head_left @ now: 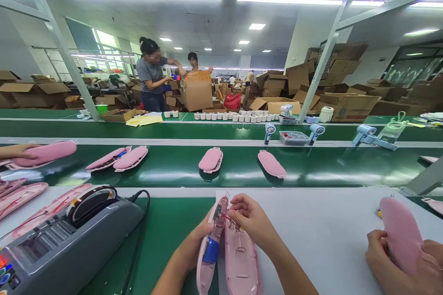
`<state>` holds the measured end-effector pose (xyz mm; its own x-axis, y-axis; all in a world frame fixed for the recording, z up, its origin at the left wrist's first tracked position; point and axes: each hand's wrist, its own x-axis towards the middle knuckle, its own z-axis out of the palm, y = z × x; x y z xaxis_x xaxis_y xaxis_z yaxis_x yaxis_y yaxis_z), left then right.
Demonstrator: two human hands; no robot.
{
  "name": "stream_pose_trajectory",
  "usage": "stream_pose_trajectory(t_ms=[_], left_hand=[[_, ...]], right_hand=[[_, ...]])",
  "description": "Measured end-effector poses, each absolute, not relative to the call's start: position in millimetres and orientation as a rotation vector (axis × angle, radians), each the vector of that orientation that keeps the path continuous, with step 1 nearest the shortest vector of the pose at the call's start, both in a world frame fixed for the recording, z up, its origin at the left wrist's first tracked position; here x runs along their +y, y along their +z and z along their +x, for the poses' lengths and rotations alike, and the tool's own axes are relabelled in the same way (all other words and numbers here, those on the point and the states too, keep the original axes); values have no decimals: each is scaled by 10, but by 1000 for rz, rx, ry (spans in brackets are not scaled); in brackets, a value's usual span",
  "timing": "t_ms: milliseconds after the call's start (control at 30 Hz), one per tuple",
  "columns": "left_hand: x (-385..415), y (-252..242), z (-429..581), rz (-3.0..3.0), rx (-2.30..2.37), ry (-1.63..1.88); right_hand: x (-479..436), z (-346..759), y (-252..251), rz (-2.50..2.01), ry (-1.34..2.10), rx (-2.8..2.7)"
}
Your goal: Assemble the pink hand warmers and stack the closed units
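Observation:
My left hand (192,241) grips a pink casing half (205,271), tilted on its edge. Inside that half are a blue wrapped part (211,250), which looks like a battery, and a small circuit board. A second pink casing half (242,265) lies beside it on the white worktop, its hollow side up. Thin red wires (230,217) run between the two halves near their far ends. My right hand (254,222) is closed over this spot, thumb and fingertips pinching at the wires. The fingers partly hide what they hold.
A grey tape dispenser (104,235) stands left, its black cable trailing beside me. Pink devices (211,160) sit on the green conveyor (173,170) ahead. At right, another person's hands (391,258) hold a pink shell (401,233); another hand (15,151) reaches in at far left.

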<state>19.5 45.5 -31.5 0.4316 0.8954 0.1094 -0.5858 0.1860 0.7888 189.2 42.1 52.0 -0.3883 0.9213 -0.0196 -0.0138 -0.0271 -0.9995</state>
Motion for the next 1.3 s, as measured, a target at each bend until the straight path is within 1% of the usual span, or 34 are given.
stream_pose_trajectory(t_ms=[133, 500, 733, 967, 1300], left_hand=[[461, -343, 180, 898, 403, 1081], [160, -75, 199, 869, 346, 1051], [40, 45, 197, 915, 381, 1022], [89, 2, 206, 1011, 444, 1051], [138, -128, 163, 1017, 525, 999]], right_hand=[[403, 1833, 529, -1005, 1499, -1528], [363, 1826, 589, -1109, 1439, -1621], [337, 1809, 603, -1185, 1356, -1792], [340, 1816, 609, -1247, 1237, -1882], [332, 1814, 642, -1301, 1189, -1887]])
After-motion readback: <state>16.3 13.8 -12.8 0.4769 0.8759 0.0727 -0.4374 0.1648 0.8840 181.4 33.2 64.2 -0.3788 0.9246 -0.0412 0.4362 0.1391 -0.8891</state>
